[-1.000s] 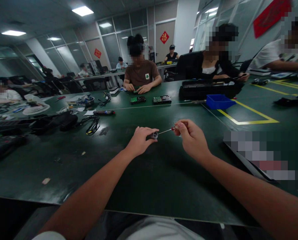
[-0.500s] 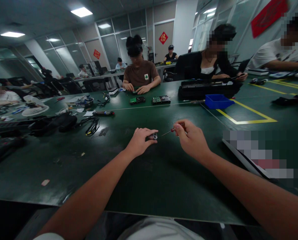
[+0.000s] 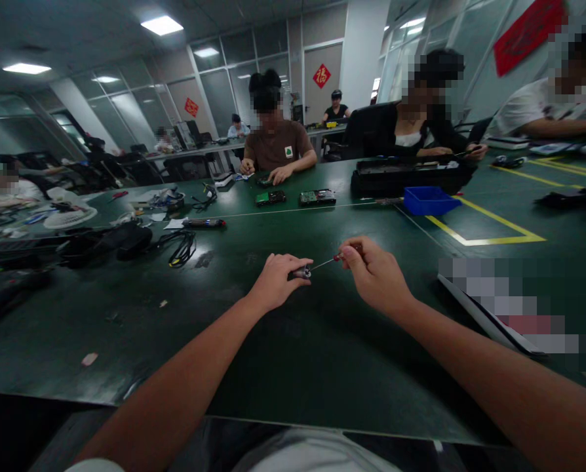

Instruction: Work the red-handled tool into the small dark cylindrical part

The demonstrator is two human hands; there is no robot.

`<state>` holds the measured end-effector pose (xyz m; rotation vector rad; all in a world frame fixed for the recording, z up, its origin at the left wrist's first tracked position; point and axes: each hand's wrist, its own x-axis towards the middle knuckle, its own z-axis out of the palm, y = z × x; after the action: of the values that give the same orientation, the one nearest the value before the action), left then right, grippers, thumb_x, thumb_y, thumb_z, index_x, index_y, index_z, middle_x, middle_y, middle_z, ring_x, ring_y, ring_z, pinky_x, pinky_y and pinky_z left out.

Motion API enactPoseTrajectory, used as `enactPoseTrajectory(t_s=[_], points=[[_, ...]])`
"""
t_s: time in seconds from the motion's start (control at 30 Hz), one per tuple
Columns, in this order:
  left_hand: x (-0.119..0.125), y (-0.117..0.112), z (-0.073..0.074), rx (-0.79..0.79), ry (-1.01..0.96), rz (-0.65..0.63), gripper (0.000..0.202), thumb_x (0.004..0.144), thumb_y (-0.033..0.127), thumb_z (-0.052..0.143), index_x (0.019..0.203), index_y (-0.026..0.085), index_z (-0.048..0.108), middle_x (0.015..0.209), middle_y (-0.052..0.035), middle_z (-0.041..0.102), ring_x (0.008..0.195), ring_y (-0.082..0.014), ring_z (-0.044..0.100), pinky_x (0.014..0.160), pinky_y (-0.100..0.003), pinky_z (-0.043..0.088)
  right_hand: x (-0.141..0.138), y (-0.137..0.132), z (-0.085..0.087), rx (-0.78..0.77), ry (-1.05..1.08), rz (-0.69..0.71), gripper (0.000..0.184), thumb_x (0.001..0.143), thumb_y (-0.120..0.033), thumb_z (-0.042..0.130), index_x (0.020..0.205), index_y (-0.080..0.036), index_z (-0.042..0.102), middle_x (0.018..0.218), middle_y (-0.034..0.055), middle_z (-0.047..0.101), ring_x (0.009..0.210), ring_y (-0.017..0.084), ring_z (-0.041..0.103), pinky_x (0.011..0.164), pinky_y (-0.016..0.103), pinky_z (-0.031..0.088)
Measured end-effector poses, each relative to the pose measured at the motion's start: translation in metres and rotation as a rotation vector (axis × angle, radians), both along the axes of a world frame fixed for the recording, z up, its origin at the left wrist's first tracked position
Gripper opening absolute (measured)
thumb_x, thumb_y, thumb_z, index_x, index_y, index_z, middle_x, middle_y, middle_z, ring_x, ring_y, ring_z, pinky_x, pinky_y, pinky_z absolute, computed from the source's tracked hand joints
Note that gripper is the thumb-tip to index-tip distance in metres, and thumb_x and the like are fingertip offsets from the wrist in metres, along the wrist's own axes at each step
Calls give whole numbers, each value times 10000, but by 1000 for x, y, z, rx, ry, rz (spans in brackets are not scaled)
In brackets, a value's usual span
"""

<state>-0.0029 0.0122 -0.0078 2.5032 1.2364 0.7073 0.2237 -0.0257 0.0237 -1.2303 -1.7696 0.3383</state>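
Note:
My left hand (image 3: 276,280) is closed on a small metal cylinder (image 3: 303,272), pinched between thumb and fingers just above the green table (image 3: 283,341). My right hand (image 3: 374,272) is closed on the red handle of a thin screwdriver (image 3: 325,263). Its slim shaft points left and its tip meets the cylinder's end. Both hands hover over the middle of the table, a hand's width apart.
A flat dark device (image 3: 489,308) lies to the right of my right hand. A blue bin (image 3: 430,200) and a black tray (image 3: 406,174) stand farther back. Black cables (image 3: 179,246) and bags lie to the left. Circuit boards (image 3: 293,196) lie before a person seated opposite. Other people work around the table.
The screwdriver tip drew back from the cylinder half a second ago and now touches it again. Both hands stayed in nearly the same place.

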Motion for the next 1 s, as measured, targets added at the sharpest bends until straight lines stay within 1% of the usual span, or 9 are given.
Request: enactPoseTrajectory(t_s=[0.2, 0.37, 0.5, 0.6, 0.7, 0.77, 0.83, 0.93, 1.0], points=[[0, -1, 2, -56, -47, 39, 431, 865, 307, 705, 1288, 274, 634, 1123, -56, 663, 1082, -241, 586, 1046, -464, 364, 1, 1, 2, 18, -50, -61, 252, 979, -363, 434, 931, -191, 611, 733, 48, 677, 627, 187, 615, 586, 306, 404], [1, -4, 5, -148, -198, 88, 413, 848, 283, 713, 1255, 249, 647, 1090, -57, 668, 985, -216, 620, 916, -370, 475, 1, 1, 2, 4, -55, -82, 265, 984, -371, 432, 942, -184, 614, 746, 51, 678, 626, 185, 608, 575, 305, 399], [1, -2, 5, -203, -336, 157, 375, 837, 251, 714, 1201, 208, 636, 1137, -61, 678, 1011, -210, 630, 931, -357, 481, 2, 2, 0, -1, -42, -82, 267, 987, -375, 430, 960, -185, 617, 756, 53, 683, 644, 190, 618, 582, 307, 408], [1, -4, 8, -238, -377, 144, 377, 895, 246, 627, 1266, 201, 569, 1193, -73, 661, 1067, -206, 617, 967, -363, 465, 2, 2, 0, 12, -33, -78, 270, 990, -380, 430, 964, -187, 619, 774, 57, 689, 668, 195, 630, 601, 311, 418], [4, -11, 14, -248, -314, 126, 394, 944, 308, 546, 1324, 211, 510, 1210, -80, 635, 1067, -212, 602, 945, -376, 465, 3, 2, 1, 22, -31, -77, 267, 990, -377, 432, 963, -189, 619, 771, 56, 686, 665, 193, 627, 602, 310, 417], [7, -17, 19, -259, -234, 110, 381, 943, 396, 549, 1279, 215, 542, 1147, -73, 645, 992, -216, 610, 875, -373, 482, 3, 1, 1, 26, -30, -78, 260, 988, -370, 434, 960, -188, 617, 764, 53, 683, 655, 189, 623, 596, 308, 414], [11, -22, 21, -247, -150, 74, 344, 928, 446, 570, 1181, 215, 603, 1071, -58, 660, 926, -213, 616, 820, -363, 485, 3, 1, 1, 31, -30, -83, 256, 987, -368, 435, 953, -189, 616, 762, 52, 682, 651, 188, 622, 598, 310, 414], [17, -25, 19, -171, -19, -16, 233, 937, 384, 570, 1048, 208, 673, 1030, -44, 670, 936, -204, 619, 842, -353, 478, 3, 2, 1, 35, -25, -86, 260, 985, -376, 436, 942, -191, 614, 750, 48, 679, 647, 189, 622, 603, 313, 415], [20, -26, 15, -119, 80, -64, 244, 962, 354, 526, 1077, 220, 694, 1077, -44, 665, 990, -204, 620, 879, -350, 477, 3, 3, 0, 30, -18, -84, 264, 985, -384, 437, 941, -192, 614, 732, 42, 673, 638, 188, 622, 603, 313, 415]])
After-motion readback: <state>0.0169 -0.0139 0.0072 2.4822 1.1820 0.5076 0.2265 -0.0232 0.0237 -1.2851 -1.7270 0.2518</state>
